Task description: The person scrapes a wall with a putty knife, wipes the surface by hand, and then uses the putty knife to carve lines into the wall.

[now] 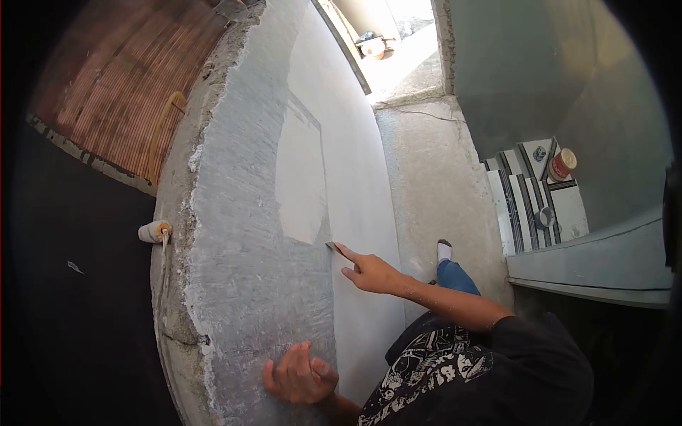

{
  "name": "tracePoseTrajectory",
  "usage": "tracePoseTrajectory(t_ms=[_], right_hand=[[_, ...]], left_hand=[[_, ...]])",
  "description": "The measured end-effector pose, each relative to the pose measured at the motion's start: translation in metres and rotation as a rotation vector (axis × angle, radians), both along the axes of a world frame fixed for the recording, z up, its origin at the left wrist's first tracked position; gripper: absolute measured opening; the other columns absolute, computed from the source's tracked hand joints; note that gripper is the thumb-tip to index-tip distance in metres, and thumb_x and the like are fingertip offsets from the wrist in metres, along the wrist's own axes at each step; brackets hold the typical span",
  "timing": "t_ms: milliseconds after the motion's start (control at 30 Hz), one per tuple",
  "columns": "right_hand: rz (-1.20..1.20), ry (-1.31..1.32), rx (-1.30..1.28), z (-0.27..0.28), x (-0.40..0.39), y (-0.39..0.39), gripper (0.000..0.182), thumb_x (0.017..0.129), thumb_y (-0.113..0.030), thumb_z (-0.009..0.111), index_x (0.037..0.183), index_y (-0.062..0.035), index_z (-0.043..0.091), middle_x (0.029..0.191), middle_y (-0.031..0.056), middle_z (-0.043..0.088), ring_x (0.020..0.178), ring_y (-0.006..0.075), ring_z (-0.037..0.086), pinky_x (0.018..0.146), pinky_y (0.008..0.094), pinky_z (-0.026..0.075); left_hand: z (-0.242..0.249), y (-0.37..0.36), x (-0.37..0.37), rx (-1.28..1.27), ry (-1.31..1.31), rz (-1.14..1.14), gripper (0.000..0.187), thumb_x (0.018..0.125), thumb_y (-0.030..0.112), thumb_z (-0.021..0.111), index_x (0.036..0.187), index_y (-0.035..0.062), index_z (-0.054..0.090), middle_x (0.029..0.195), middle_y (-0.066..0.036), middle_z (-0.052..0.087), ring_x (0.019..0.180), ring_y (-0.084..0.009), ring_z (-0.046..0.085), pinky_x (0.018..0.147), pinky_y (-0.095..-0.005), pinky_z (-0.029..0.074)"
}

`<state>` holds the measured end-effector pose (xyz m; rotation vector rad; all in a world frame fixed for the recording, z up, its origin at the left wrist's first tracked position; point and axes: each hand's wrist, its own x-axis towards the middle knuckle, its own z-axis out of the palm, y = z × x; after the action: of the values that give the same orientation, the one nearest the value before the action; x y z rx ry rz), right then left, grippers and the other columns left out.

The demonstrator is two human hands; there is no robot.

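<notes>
My right hand [373, 273] is closed on a putty knife [332, 246], index finger stretched along it. Its blade edge touches the wall at the lower corner of a smooth, pale filled patch [302, 184]. Most of the handle is hidden in my grip. Around the patch the wall [238, 213] is grey and rough with scratch marks; the strip to its right is smooth and white. My left hand [302, 375] hovers low by the grey surface, fingers loosely curled and apart, with nothing visible in it.
A paint roller [153, 231] rests on the wall's rough broken edge. Below on the right are striped tiled steps [526, 206] with a red-and-white tub [563, 165] and a roll of tape [545, 217]. A concrete walkway [444, 170] runs beside the wall to a bright opening.
</notes>
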<state>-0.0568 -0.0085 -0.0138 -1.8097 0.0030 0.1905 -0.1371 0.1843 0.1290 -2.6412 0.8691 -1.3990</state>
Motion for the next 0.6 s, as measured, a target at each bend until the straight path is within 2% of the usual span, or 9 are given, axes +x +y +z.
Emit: tracePoseTrajectory(t_ms=[100,200,300,367,400,500,600], right_hand=[[0.104,0.114,0.06,0.012,-0.001,-0.007,0.065,0.1,-0.04,0.041,0.156,-0.0158,0.017,0.063,0.014,0.057,0.055,0.0273,0.058,0.057,0.0404,0.05],[0.156,0.241,0.156,0.016,-0.004,-0.011,0.064,0.102,-0.049,0.031,0.157,-0.0202,0.012,0.067,0.0084,0.053,0.051,0.0186,0.053,0.045,0.0329,0.047],[0.156,0.271,0.242,0.003,-0.001,-0.008,0.062,0.103,-0.051,0.026,0.157,-0.0239,0.012,0.073,0.0065,0.052,0.047,0.0138,0.047,0.038,0.0274,0.042],[0.144,0.283,0.277,-0.003,0.0,-0.006,0.059,0.104,-0.049,0.026,0.157,-0.026,0.013,0.077,0.0068,0.054,0.045,0.0126,0.044,0.036,0.0264,0.04],[0.143,0.3,0.295,-0.005,0.0,-0.007,0.059,0.104,-0.047,0.028,0.156,-0.0232,0.016,0.076,0.0067,0.055,0.044,0.0121,0.044,0.036,0.0266,0.039],[0.128,0.379,0.335,-0.012,-0.001,-0.01,0.057,0.104,-0.043,0.035,0.152,-0.0133,0.028,0.075,0.0061,0.056,0.043,0.0109,0.043,0.035,0.027,0.038],[0.136,0.49,0.342,-0.026,0.003,-0.028,0.052,0.103,-0.039,0.041,0.14,-0.0024,0.042,0.074,0.0053,0.058,0.043,0.0099,0.043,0.037,0.0269,0.038]], left_hand=[[0.0,0.0,-0.002,-0.013,0.069,0.051,0.028,0.098,0.032,0.045,0.097,0.0139,0.066,0.078,0.004,0.071,0.081,-0.0174,0.068,0.098,-0.0423,0.037],[0.001,-0.006,0.0,0.085,0.116,0.168,0.029,0.097,0.038,0.049,0.108,0.0183,0.068,0.099,0.005,0.073,0.106,-0.0193,0.064,0.103,-0.0446,0.029],[-0.002,-0.022,0.008,0.188,0.108,0.32,0.032,0.093,0.038,0.056,0.121,0.0249,0.065,0.132,0.001,0.061,0.133,-0.0285,0.046,0.11,-0.0523,0.018],[-0.006,-0.028,0.016,0.202,0.09,0.384,0.037,0.091,0.042,0.059,0.126,0.0305,0.062,0.145,-0.001,0.05,0.14,-0.0325,0.035,0.113,-0.0557,0.008],[-0.009,-0.03,0.02,0.207,0.08,0.412,0.04,0.089,0.044,0.061,0.128,0.0334,0.061,0.151,-0.002,0.044,0.144,-0.0345,0.029,0.115,-0.0573,0.003],[-0.018,-0.037,0.033,0.202,0.01,0.498,0.047,0.087,0.046,0.063,0.133,0.0369,0.057,0.156,-0.006,0.036,0.147,-0.0392,0.019,0.115,-0.0597,-0.008],[-0.022,-0.045,0.043,0.074,0.028,0.558,0.057,0.086,0.046,0.065,0.14,0.0351,0.052,0.16,-0.011,0.027,0.148,-0.0435,0.011,0.113,-0.0627,-0.01]])
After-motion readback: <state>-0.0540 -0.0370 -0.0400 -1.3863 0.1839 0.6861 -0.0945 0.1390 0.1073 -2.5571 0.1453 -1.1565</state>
